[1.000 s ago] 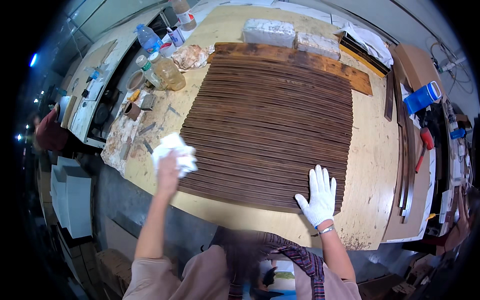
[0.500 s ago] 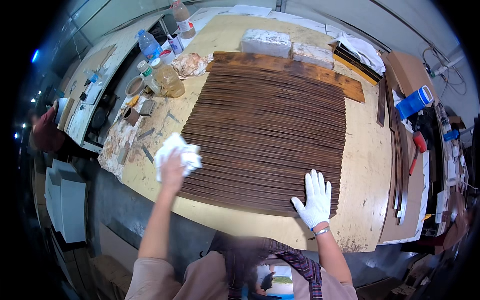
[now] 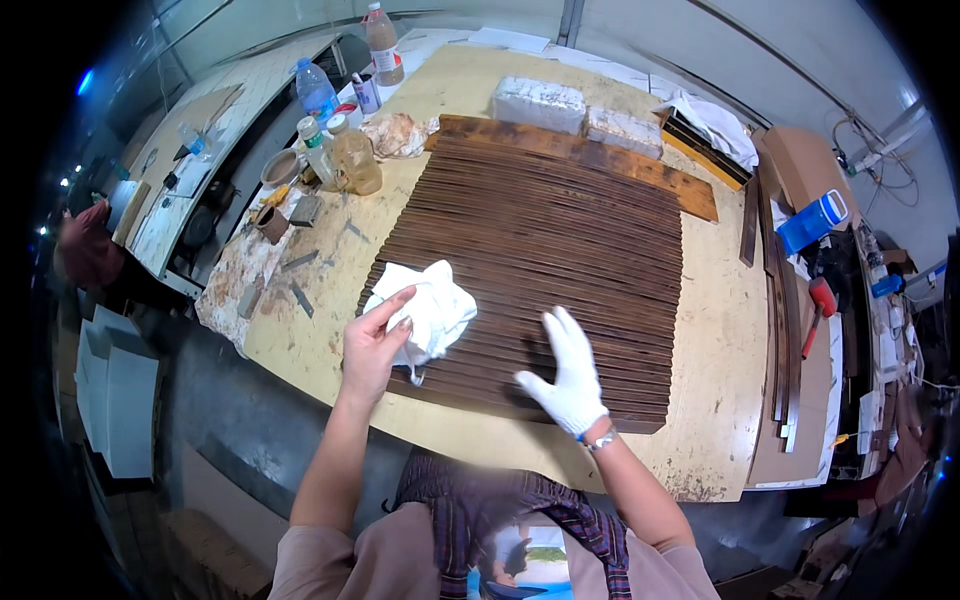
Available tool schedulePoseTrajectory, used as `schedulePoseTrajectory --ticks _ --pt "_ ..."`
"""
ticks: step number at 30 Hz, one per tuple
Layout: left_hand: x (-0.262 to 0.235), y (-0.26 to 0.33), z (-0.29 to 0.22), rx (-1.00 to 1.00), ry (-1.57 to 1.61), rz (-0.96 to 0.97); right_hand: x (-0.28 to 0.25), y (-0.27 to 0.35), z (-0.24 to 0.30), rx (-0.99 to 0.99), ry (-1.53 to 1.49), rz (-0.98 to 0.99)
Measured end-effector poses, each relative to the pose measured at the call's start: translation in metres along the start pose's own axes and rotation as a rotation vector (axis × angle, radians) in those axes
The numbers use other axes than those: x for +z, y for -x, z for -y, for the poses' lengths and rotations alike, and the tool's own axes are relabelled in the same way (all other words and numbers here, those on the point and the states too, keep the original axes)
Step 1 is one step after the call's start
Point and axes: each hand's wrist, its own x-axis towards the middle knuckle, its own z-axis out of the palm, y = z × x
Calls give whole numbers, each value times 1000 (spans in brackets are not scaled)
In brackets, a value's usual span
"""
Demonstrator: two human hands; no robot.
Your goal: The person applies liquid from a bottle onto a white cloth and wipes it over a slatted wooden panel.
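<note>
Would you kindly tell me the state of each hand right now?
Left hand: bare, closed on a white cloth.
Right hand: gloved, open, holding nothing, over the dark ribbed wood.

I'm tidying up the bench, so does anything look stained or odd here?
Yes: the crumpled rag beside the yellowish bottle is blotched brown, and dark specks mark the tabletop toward its near right corner. Also, the hands don't match: the right hand is gloved, while the left hand, holding a white cloth, is bare.
</note>
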Motion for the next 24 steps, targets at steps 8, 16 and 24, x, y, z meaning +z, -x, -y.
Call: schedulePoseTrajectory --ticks 8,16,24 --pt "-36 -21 -38 -59 345 131 31 -74 69 -232 -387 19" --pt "-112 -40 -47 -34 727 28 64 -97 91 193 -515 17" --pt "-160 -79 -46 65 760 83 113 -131 145 -107 -440 318"
